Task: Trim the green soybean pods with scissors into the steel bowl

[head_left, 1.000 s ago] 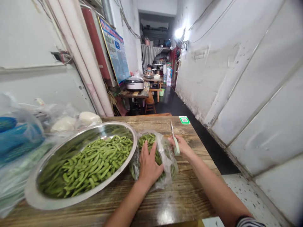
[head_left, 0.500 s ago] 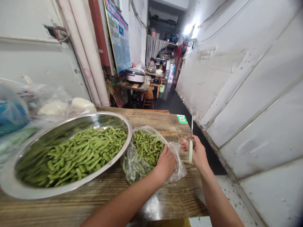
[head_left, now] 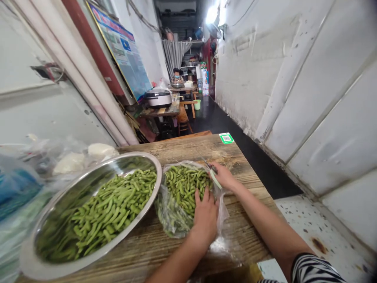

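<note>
A clear plastic bag (head_left: 171, 214) of green edamame pods (head_left: 182, 186) lies open on the wooden table (head_left: 188, 151). My left hand (head_left: 204, 216) rests flat on the pods at the bag's near right side, fingers spread. My right hand (head_left: 224, 177) is at the bag's right edge, closed on pale-green-handled scissors (head_left: 214, 179) whose blades point left over the pods. To the left stands a large steel bowl (head_left: 59, 265) heaped with more pods.
Plastic bags (head_left: 26, 184) with white and blue contents lie at the table's far left. The table's right edge drops to a dark floor beside a white wall. Down the corridor stand a table with a rice cooker (head_left: 158, 98) and a seated person (head_left: 176, 74).
My right hand lowered the scissors from upright to lie across the bag's right edge. My left hand stayed on the pods, its fingers spread flat now. The camera shifted.
</note>
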The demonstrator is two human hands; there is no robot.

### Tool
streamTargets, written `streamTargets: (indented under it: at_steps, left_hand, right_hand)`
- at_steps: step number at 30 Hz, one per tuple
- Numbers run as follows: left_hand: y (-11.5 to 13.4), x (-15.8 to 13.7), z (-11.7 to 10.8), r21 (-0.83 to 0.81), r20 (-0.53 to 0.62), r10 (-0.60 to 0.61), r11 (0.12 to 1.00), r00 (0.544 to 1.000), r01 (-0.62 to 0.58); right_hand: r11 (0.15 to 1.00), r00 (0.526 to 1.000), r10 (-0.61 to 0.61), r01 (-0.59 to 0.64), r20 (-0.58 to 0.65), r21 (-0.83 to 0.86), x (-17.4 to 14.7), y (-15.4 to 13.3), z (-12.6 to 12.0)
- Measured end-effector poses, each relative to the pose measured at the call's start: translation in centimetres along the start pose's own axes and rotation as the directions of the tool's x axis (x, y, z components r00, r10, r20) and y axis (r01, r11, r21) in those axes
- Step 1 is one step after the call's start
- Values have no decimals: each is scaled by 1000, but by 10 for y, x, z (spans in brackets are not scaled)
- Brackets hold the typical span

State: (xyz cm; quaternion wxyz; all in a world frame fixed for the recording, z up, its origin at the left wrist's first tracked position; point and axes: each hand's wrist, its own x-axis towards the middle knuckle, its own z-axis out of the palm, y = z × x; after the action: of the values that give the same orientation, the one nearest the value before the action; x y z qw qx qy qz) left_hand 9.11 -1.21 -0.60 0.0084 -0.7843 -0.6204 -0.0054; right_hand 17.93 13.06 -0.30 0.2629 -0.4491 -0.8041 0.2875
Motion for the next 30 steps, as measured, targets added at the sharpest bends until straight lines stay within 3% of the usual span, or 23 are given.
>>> streamTargets:
  at_steps: [4,10,15,18,20,23,26,30]
  left_hand:
    - [-3,-23,2,-24,-12,17,1000,1000,-17]
    - [-24,-50,7,-81,-235,-23,997,972,4]
    - [-45,-55,-8,-336,-280,75,926,957,-171]
    - [-54,-52,-32,-661,-251,-122,746,960,-78]
    - [-59,-47,-46,-850,-143,-305,526,942,41]
    - [-68,-38,-54,-966,18,-462,221,887,134]
    - [-75,-32,-53,-993,89,-525,20,847,116]
    - [-77,-32,-56,-995,62,-480,-104,875,14]
  right_hand:
    - [1000,1000,-25,25,3,9,-8,2,7]
    - [997,997,-67,68,-26,23,-14,5,23]
    - [998,996,-36,40,-81,54,-11,6,26]
    - [997,993,-47,53,-111,52,-13,-6,16]
    - [996,989,-72,78,-129,43,-20,-20,6]
    - [992,984,-109,116,-141,42,-42,-40,-7]
    - [985,996,-74,80,-48,154,-73,-48,-13]
    - [993,1000,-19,18,6,115,-101,-46,-10]
